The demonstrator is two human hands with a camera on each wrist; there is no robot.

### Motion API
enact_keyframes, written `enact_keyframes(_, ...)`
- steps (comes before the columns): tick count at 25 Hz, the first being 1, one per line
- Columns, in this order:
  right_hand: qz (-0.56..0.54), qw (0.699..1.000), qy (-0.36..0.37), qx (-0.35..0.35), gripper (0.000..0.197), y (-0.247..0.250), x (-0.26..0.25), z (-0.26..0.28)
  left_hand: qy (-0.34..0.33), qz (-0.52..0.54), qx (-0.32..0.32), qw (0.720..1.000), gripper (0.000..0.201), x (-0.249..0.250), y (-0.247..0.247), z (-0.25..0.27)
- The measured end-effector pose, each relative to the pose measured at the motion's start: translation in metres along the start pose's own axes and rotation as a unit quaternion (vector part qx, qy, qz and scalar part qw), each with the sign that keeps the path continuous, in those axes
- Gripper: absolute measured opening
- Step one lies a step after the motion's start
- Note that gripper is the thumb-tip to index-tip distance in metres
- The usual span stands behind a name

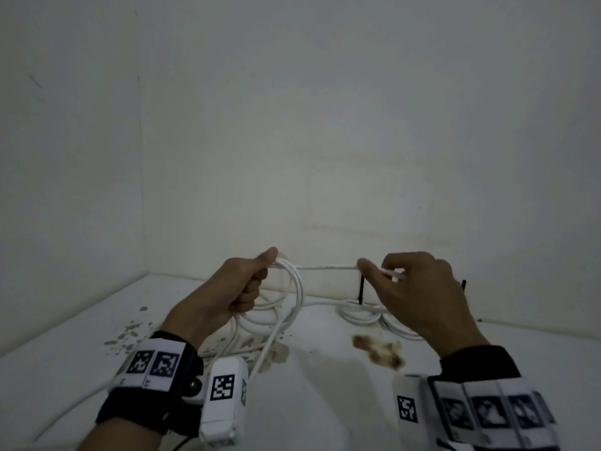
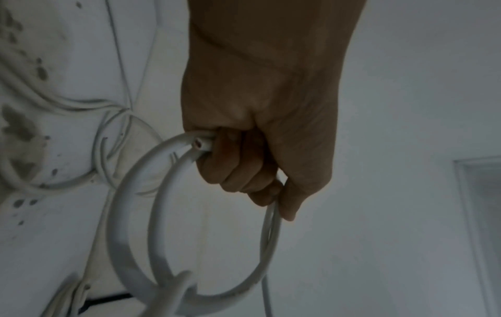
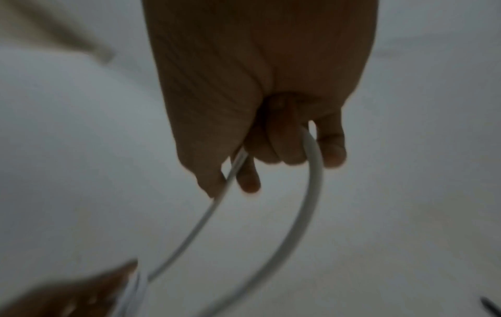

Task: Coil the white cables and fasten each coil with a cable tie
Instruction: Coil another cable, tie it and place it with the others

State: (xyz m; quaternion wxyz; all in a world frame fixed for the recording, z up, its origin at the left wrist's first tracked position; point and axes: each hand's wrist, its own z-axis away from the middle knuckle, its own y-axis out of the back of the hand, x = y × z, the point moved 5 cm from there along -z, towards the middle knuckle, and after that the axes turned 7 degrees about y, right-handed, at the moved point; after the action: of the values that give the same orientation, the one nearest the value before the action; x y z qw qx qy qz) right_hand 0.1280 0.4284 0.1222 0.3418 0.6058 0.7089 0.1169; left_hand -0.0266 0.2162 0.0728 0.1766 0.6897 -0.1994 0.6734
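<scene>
My left hand (image 1: 250,281) grips a small coil of white cable (image 1: 294,288) in its fist, thumb on top; the left wrist view shows two loops of the coil (image 2: 141,225) hanging from that hand (image 2: 244,167), with a cut cable end at the fingers. A straight run of the same cable (image 1: 328,267) stretches right to my right hand (image 1: 390,275), which pinches it between thumb and fingers. In the right wrist view the cable (image 3: 311,175) curves down out of the curled fingers (image 3: 271,150). More white cable (image 1: 361,315) lies on the table, with a black cable tie (image 1: 361,289) standing up from it.
The white table (image 1: 325,385) has a brown stain (image 1: 379,349) near the middle and dark spots (image 1: 130,333) at the left. Walls close off the back and left. A second black tie (image 1: 463,284) pokes up behind my right hand. Loose cable trails toward the front left (image 1: 81,398).
</scene>
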Motion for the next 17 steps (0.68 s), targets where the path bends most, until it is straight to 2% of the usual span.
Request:
enact_keyframes(1,0.030,0.998,0.007,0.052,0.056,0.003,-0.006,0.000,-0.003,-0.003,0.009,1.000,0.049,0.001,0.004,-0.001)
enact_keyframes(2,-0.007,0.998,0.013,0.056,0.054,-0.001,-0.008,0.000,-0.005,0.015,0.011,1.000,0.049,0.002,0.008,-0.002)
enact_keyframes(3,-0.136,0.990,0.009,0.025,0.045,-0.012,-0.008,0.000,-0.001,0.061,0.008,0.998,0.048,0.001,0.010,-0.004)
enact_keyframes(4,-0.317,0.947,-0.022,-0.048,0.030,-0.029,-0.009,0.004,0.010,0.127,-0.001,0.992,0.047,-0.001,0.011,-0.006)
enact_keyframes(5,-0.475,0.867,-0.076,-0.133,0.022,-0.046,-0.013,0.012,0.024,0.193,-0.017,0.981,0.046,-0.002,0.011,-0.006)
enact_keyframes(6,-0.562,0.803,-0.119,-0.161,0.026,-0.057,-0.010,0.018,0.035,0.237,-0.032,0.970,0.046,-0.002,0.011,-0.007)
enact_keyframes(7,-0.577,0.790,-0.136,-0.158,0.031,-0.063,-0.003,0.022,0.041,0.246,-0.039,0.968,0.045,-0.003,0.011,-0.007)
enact_keyframes(8,-0.531,0.828,-0.132,-0.121,0.034,-0.065,0.008,0.024,0.046,0.228,-0.037,0.972,0.045,-0.003,0.012,-0.007)
enact_keyframes(9,-0.450,0.883,-0.111,-0.075,0.038,-0.060,0.017,0.022,0.050,0.197,-0.027,0.979,0.046,-0.004,0.013,-0.007)
enact_keyframes(10,-0.335,0.939,-0.074,-0.034,0.043,-0.052,0.024,0.018,0.051,0.164,-0.011,0.985,0.046,-0.004,0.017,-0.007)
enact_keyframes(11,-0.204,0.979,-0.026,-0.006,0.049,-0.043,0.026,0.015,0.048,0.139,0.007,0.989,0.046,-0.005,0.023,-0.007)
enact_keyframes(12,-0.079,0.997,0.016,0.009,0.054,-0.035,0.023,0.012,0.045,0.125,0.020,0.991,0.046,-0.005,0.028,-0.007)
enact_keyframes(13,0.006,0.999,0.024,0.022,0.056,-0.030,0.021,0.009,0.042,0.122,0.023,0.991,0.046,-0.004,0.032,-0.008)
enact_keyframes(15,0.012,1.000,0.001,0.012,0.055,-0.032,0.020,0.004,0.046,0.133,0.018,0.990,0.047,-0.002,0.034,-0.010)
enact_keyframes(17,-0.061,0.995,-0.027,-0.079,0.048,-0.048,0.012,0.006,0.052,0.145,0.015,0.988,0.047,-0.002,0.033,-0.009)
